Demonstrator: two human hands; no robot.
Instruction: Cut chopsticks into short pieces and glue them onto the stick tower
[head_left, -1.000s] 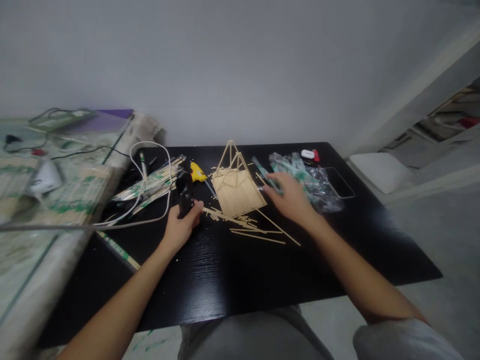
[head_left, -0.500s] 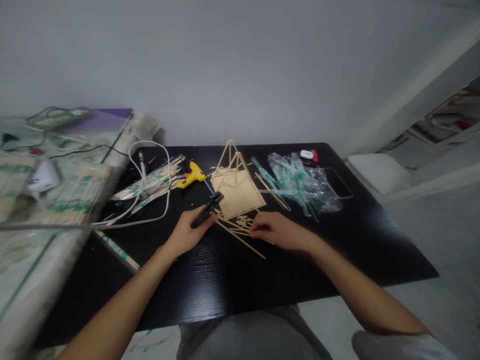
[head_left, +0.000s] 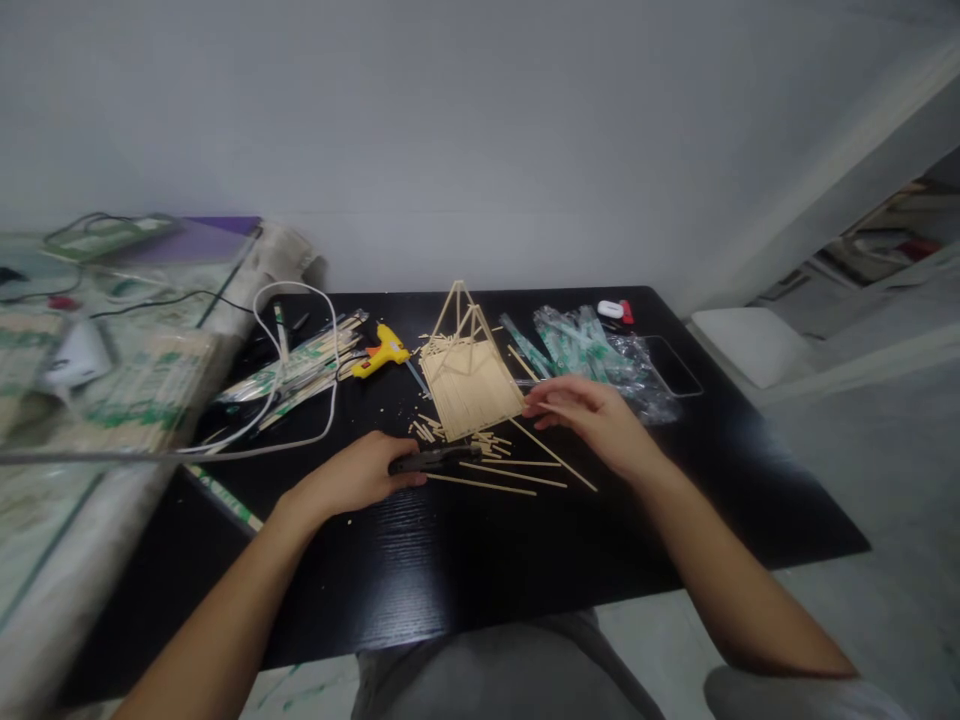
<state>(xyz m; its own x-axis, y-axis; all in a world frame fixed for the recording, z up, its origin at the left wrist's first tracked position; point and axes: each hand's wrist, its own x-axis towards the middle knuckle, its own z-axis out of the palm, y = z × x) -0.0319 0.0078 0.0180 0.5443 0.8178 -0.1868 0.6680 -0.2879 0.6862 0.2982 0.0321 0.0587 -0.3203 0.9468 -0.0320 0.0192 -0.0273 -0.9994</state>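
My left hand (head_left: 371, 470) is wrapped round black pliers (head_left: 435, 459), which lie low over the table with their tip pointing right. Beneath and beside that tip are several thin wooden sticks (head_left: 517, 477) and a scatter of short cut pieces (head_left: 427, 430). My right hand (head_left: 589, 415) is at the right corner of a flat panel of sticks (head_left: 472, 395), its fingers loosely bent and apart; I see nothing clearly held in them. On the panel rises a small frame of sticks (head_left: 474, 325) with two pointed tops.
Behind the left hand lies a yellow glue gun (head_left: 382, 352), near a looping white cable (head_left: 330, 400) and packaged sticks (head_left: 300, 365). Crumpled clear wrappers (head_left: 592, 350) and a dark phone-like slab (head_left: 667, 365) are at the right. A white case (head_left: 610, 310) sits at the back.
The pliers have swung from pointing up and away to lying nearly level, lower down. My right hand has moved from the loose sticks up to the panel's right corner; the loose sticks have shifted.
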